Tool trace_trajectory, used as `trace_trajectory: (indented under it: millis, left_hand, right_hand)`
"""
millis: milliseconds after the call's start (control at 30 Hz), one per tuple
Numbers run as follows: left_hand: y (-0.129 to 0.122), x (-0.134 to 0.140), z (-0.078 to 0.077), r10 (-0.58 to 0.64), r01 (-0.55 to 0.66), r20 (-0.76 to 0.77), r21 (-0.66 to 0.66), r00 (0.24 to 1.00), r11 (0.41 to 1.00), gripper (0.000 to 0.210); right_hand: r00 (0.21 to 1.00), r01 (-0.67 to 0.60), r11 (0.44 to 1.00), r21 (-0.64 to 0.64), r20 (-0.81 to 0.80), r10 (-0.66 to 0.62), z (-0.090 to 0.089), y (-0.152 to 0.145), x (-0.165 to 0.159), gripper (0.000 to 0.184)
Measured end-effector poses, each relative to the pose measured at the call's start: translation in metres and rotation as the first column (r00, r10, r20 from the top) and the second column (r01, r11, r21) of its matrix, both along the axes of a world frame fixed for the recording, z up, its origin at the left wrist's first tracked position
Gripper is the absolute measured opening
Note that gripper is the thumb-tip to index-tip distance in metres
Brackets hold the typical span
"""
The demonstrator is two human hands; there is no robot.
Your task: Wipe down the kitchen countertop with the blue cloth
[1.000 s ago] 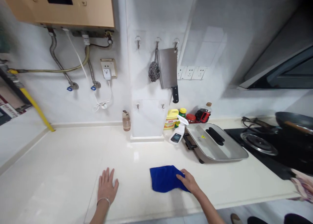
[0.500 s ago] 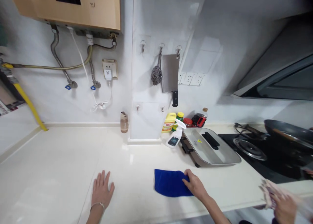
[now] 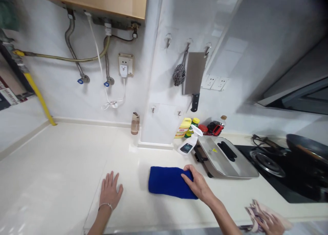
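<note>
My left hand [image 3: 110,190] lies flat on the white countertop [image 3: 58,180], fingers spread, with nothing in it; a thin bracelet circles the wrist. To its right, a folded blue cloth [image 3: 169,182] rests on the counter. My right hand [image 3: 198,184] grips this cloth at its right end, thumb on top and some fingertips hidden by the fabric. Behind the cloth stand a white spray bottle [image 3: 189,141] and a wide electric pan [image 3: 230,166] with its lid on.
Another person's hand [image 3: 271,224] presses a pale patterned cloth [image 3: 256,212] at the counter's front right edge. A black stove [image 3: 289,183] bears a wok [image 3: 304,144]. A cleaver [image 3: 194,74] and a steel scrubber [image 3: 179,75] hang from wall hooks. A small bottle [image 3: 135,123] stands by the pillar.
My right hand has slid the blue cloth to the left, nearer my left hand. The other person's hand and cloth have moved left along the front edge. The view has tilted.
</note>
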State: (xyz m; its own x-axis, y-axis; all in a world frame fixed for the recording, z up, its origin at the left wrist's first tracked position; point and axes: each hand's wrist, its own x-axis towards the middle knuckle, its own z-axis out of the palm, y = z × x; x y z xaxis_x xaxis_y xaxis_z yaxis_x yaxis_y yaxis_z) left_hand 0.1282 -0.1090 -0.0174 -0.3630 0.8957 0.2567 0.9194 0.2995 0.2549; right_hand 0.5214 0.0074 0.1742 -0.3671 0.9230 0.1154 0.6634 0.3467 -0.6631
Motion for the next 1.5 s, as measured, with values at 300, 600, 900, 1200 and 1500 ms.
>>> trace_trajectory:
  millis: [300, 600, 900, 1200, 1500]
  left_hand:
    - [-0.001, 0.0, -0.001, 0.0, -0.001, -0.054, -0.019, 0.999, 1.0, 0.059]
    - [0.001, 0.0, -0.003, -0.018, 0.018, -0.041, -0.008, 0.999, 1.0, 0.058]
    - [-0.002, -0.001, -0.007, -0.016, 0.018, -0.073, 0.025, 0.997, 1.0, 0.057]
    - [-0.004, -0.001, -0.007, -0.037, 0.037, -0.17, -0.002, 0.985, 0.999, 0.058]
    - [-0.004, -0.005, -0.006, -0.048, 0.056, -0.259, 0.021, 0.965, 0.998, 0.066]
  right_hand:
    - [0.973, 0.214, 0.977, 0.016, 0.08, -0.215, -0.08, -0.01, 0.038, 0.033]
    - [0.993, 0.108, 0.993, -0.044, -0.047, -0.11, -0.082, -0.02, -0.001, 0.051]
    - [0.941, 0.073, 0.963, 0.26, 0.302, -0.153, -0.179, -0.054, -0.078, 0.051]
    - [0.695, 0.307, 0.852, 0.423, 0.512, -0.505, -0.203, -0.027, 0.035, 0.058]
    - [0.644, 0.469, 0.738, 0.485, 0.384, -0.662, -0.184, 0.077, -0.05, 0.053]
